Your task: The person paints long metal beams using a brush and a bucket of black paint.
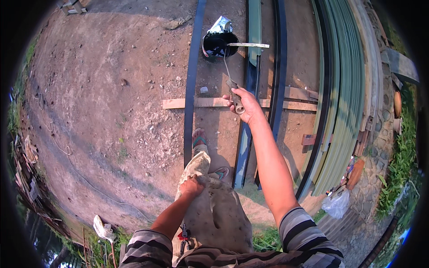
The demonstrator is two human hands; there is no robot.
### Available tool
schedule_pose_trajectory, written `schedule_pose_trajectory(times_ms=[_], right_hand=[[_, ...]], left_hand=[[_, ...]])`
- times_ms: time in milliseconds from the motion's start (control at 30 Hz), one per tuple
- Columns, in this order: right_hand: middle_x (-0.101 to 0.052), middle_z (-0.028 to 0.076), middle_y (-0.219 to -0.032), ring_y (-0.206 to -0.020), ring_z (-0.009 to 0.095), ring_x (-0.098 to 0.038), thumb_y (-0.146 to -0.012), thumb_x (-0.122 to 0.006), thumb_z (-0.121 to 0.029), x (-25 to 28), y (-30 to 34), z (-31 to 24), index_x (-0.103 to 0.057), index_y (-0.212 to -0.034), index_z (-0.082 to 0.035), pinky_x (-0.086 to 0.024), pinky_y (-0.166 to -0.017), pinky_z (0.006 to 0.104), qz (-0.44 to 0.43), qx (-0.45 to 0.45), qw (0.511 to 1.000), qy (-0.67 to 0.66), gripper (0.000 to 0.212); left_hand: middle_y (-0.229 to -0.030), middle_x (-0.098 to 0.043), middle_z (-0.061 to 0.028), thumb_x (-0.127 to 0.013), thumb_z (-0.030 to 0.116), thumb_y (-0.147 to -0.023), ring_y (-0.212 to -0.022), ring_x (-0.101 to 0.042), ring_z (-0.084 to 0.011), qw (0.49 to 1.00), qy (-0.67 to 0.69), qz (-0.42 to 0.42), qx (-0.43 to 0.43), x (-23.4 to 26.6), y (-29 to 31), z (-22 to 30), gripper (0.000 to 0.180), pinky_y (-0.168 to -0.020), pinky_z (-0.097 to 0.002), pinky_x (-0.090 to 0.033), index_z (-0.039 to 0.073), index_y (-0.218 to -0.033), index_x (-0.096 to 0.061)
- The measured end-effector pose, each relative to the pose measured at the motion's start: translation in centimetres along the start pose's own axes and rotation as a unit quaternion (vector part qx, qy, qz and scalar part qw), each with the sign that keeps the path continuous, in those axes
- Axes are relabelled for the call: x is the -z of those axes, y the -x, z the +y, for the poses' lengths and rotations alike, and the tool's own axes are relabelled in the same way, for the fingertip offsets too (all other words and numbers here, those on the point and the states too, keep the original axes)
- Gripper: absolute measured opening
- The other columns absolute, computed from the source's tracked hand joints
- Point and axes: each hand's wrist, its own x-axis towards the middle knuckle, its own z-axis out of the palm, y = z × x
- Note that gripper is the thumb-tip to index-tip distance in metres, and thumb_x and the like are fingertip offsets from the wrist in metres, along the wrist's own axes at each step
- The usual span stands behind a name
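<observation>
My right hand [246, 105] is stretched forward and closed round the handle of what looks like a paint roller [233, 91]. Its thin wire frame runs down into a bucket [205, 48] of black paint, where the working end is hidden. A pale flat stick [254, 45] leans out over the bucket's right side. Just right of the bucket lies a long beam [253, 27], green at the far part and black-blue nearer me. My left hand [193, 186] rests on my left thigh, its fingers curled into the cloth of my beige trousers [223, 223].
Dark-coated beams [189, 89] [279, 67] lie lengthwise on both sides, over wooden crosspieces [174, 103]. A stack of green boards [346, 89] stands at the right beside a stone edging [380, 147]. A clear plastic bag [336, 204] sits at the lower right. Pebbly dirt stretches left.
</observation>
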Motion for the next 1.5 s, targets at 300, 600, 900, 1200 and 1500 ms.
schedule_pose_trajectory(times_ms=[300,600,900,1200,1500], right_hand=[[-0.072,0.018,-0.094,-0.057,0.011,-0.053,-0.105,-0.05,-0.02,1.8,-0.6,-2.1,-0.053,-0.125,-0.01,-0.045,-0.045,0.0231,-0.05,-0.057,0.997,0.026,0.022],[-0.069,0.028,-0.115,-0.069,0.02,-0.067,-0.105,-0.051,-0.024,2.5,-1.0,-4.7,-0.05,-0.127,-0.006,-0.056,-0.051,0.0251,-0.087,-0.024,0.994,-0.067,0.028],[-0.074,0.025,-0.097,-0.075,0.026,-0.078,-0.095,-0.066,-0.014,-1.8,1.5,-9.3,-0.061,-0.135,0.006,-0.063,-0.065,0.0318,0.126,0.236,0.891,0.368,0.045],[-0.074,0.022,-0.101,-0.059,0.021,-0.072,-0.093,-0.067,-0.012,-1.9,2.5,-15.0,-0.067,-0.124,0.011,-0.058,-0.051,0.0275,0.115,0.202,0.875,0.425,0.039],[-0.073,0.021,-0.1,-0.054,0.019,-0.07,-0.094,-0.066,-0.016,-0.6,2.1,-15.6,-0.07,-0.12,0.009,-0.054,-0.045,0.0269,0.157,0.235,0.875,0.394,0.036]], left_hand=[[-0.146,-0.054,-0.0185,-0.066,0.056,-0.087,-0.13,-0.06,-0.0369,1.0,0.015,0.009,0.001,0.8,0.1,-0.2,0.075,-0.107,-0.047,-0.049,0.017,-0.148,-0.051],[-0.15,-0.052,-0.0167,-0.065,0.057,-0.086,-0.128,-0.062,-0.0354,1.0,-0.005,0.0,-0.008,0.8,-0.6,-0.1,0.077,-0.105,-0.0484,-0.05,0.018,-0.15,-0.049],[-0.147,-0.054,-0.0178,-0.067,0.054,-0.087,-0.127,-0.062,-0.0365,1.0,0.01,0.004,-0.008,1.3,-0.3,-0.2,0.073,-0.105,-0.0493,-0.05,0.017,-0.147,-0.051],[-0.143,-0.057,-0.018,-0.067,0.055,-0.087,-0.126,-0.062,-0.0384,0.999,0.03,0.005,0.008,2.3,0.0,0.0,0.07,-0.105,-0.0488,-0.05,0.018,-0.145,-0.053],[-0.14,-0.058,-0.0181,-0.069,0.051,-0.086,-0.122,-0.065,-0.0375,1.0,0.024,0.021,-0.002,2.1,-0.4,-0.1,0.067,-0.102,-0.049,-0.052,0.016,-0.141,-0.056]])
